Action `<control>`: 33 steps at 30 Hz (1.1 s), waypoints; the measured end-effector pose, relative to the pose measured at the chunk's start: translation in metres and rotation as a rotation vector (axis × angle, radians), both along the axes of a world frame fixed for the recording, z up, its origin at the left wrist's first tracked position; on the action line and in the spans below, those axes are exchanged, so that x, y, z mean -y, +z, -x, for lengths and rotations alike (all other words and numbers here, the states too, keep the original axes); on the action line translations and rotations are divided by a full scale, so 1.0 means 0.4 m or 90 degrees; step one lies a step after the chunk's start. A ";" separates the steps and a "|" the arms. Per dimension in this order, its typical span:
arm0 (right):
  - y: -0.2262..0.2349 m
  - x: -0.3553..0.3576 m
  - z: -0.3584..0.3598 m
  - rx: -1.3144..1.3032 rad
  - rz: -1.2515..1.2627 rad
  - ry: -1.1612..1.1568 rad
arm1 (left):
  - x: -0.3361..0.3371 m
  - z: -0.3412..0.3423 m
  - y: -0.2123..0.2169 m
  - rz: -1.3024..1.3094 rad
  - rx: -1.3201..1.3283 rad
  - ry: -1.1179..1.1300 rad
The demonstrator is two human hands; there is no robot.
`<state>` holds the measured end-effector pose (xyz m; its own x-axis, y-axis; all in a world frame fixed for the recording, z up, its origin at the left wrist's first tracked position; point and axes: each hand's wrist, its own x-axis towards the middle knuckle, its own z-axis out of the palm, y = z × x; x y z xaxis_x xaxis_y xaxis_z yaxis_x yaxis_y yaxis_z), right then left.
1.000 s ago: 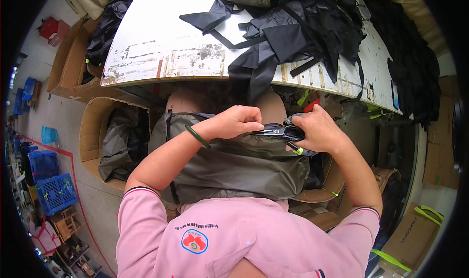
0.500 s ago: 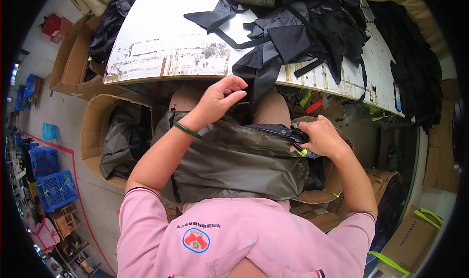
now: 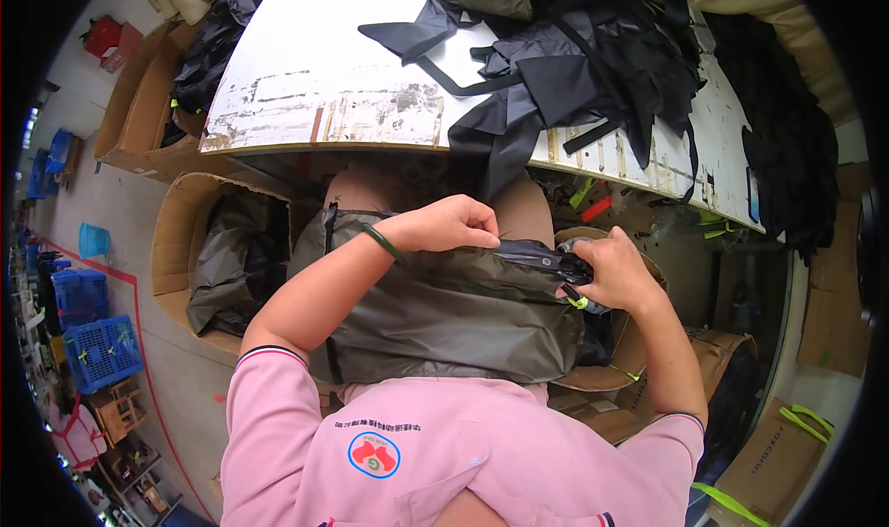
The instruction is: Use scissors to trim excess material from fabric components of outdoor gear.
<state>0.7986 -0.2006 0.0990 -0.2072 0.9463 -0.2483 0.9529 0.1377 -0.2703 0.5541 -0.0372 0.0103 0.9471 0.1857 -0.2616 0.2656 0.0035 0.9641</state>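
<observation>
The olive cloth piece (image 3: 444, 319) lay across the person's lap (image 3: 526, 210), just under the tabletop (image 3: 278, 110). The left hand (image 3: 446, 226) had its fingers drawn together at the cloth's upper edge; from where I stood I couldn't tell what, if anything, they pinched. The right hand (image 3: 616, 268) curled its fingers round the dark scissors (image 3: 547, 262). The cloth looked light, limp and slick, probably best held taut by that edge, the stiff scissors by their handles

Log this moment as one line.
left grip: at upper edge of olive fabric; right grip: holding black-handled scissors; white table: black pieces on top
</observation>
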 end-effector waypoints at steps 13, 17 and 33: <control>0.022 -0.041 0.024 0.008 0.055 -0.001 | 0.015 0.008 0.000 0.065 0.014 0.048; 0.016 -0.045 0.030 0.052 0.059 0.025 | 0.011 0.013 -0.007 0.050 0.026 0.043; -0.079 0.035 -0.028 -0.017 -0.042 -0.084 | -0.127 0.501 -0.133 -0.073 -0.145 0.403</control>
